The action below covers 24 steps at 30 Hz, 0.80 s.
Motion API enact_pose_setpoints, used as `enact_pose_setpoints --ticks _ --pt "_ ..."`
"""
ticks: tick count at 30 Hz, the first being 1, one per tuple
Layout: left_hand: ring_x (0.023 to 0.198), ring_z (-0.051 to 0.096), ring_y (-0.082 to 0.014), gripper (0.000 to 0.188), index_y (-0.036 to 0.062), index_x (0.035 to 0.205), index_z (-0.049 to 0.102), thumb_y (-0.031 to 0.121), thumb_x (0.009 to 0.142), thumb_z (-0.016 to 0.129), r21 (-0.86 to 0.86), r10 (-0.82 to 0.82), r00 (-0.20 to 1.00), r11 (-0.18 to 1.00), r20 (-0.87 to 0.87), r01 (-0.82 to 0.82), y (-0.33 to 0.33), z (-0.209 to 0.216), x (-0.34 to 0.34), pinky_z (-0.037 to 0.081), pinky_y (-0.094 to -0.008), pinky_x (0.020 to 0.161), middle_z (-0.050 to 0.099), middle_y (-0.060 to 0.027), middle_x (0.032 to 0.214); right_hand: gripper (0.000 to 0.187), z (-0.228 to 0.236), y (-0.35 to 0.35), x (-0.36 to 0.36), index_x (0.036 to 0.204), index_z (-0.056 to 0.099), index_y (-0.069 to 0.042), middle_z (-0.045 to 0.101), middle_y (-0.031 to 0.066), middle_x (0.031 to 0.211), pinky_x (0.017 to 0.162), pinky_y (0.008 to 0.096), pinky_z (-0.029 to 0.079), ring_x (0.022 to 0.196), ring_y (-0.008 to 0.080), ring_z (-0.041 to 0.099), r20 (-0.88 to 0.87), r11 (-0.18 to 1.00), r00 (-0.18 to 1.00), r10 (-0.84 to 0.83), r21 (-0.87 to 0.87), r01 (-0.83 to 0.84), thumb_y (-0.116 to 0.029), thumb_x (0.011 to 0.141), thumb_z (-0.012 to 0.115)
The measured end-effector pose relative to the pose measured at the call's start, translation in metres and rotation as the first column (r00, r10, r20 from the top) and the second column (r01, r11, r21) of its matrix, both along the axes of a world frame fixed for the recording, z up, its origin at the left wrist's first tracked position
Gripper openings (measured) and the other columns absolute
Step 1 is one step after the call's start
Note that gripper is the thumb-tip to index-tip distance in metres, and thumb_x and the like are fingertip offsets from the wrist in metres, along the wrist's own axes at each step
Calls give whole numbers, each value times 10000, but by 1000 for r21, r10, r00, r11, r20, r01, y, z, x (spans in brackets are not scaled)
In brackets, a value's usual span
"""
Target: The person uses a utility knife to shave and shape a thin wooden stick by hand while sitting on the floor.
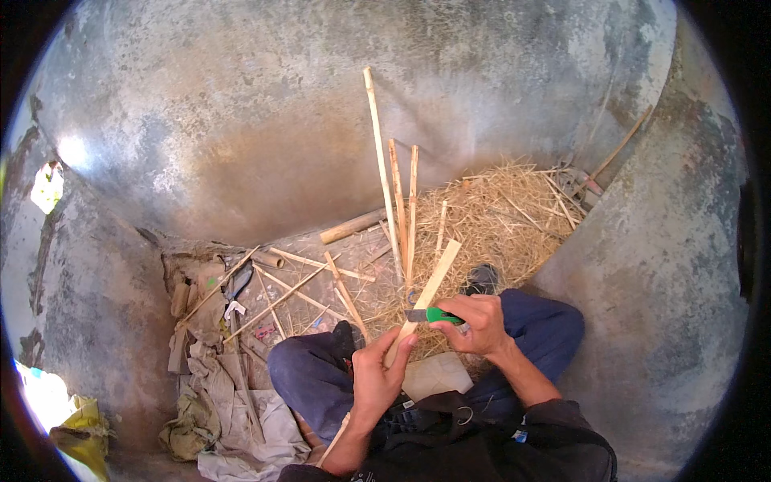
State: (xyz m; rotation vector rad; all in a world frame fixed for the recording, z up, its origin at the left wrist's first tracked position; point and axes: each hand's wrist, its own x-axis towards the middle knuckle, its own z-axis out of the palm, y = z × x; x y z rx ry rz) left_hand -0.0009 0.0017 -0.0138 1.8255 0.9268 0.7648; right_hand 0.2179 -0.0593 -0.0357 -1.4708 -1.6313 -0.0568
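My left hand (376, 375) is closed around the lower end of a flat, pale bamboo strip (438, 275). The strip slants up and away to the right. In my right hand (480, 325) is a knife (442, 316) with a green handle, gripped in closed fingers. Its dark blade lies across the strip, just above my left hand. Beneath the strip, between my legs, is a pale flat block (438, 376); my hands and the strip hide part of its surroundings.
Several bamboo sticks (396, 189) stand beyond my hands, close to the wall (305, 120). Shavings (514, 201) are heaped at the far right. Loose sticks (293, 293) lie crossed on the floor at left, near crumpled cloth and sacking (257, 434). A bamboo pole (352, 227) rests along the wall's foot.
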Motion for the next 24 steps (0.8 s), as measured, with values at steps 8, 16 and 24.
enact_pose_setpoints --ticks 8,16,24 --pt "709 450 -14 243 -11 1205 787 178 1099 676 -227 -11 996 973 92 32 1 -18 -14 342 -217 601 573 93 788 299 6 8 11 982 805 -95 783 80 829 582 379 560 651 281 742 108 999 994 -16 29 13 -381 905 842" --pt "663 407 -14 250 4 1165 794 203 1107 655 -347 -41 999 937 -4 38 -19 -20 -53 301 -235 556 523 71 687 311 8 16 96 1075 782 -30 759 141 835 664 338 536 701 249 710 -304 907 873 -382 58 417 -329 1010 729" --pt "637 348 -3 327 9 1219 792 272 1136 618 -435 -11 992 898 123 64 -2 -12 -37 246 -216 548 462 104 715 285 -3 13 1 1023 776 -35 783 140 896 631 384 586 706 310 763 -129 998 991 24 61 -16 -297 925 829"
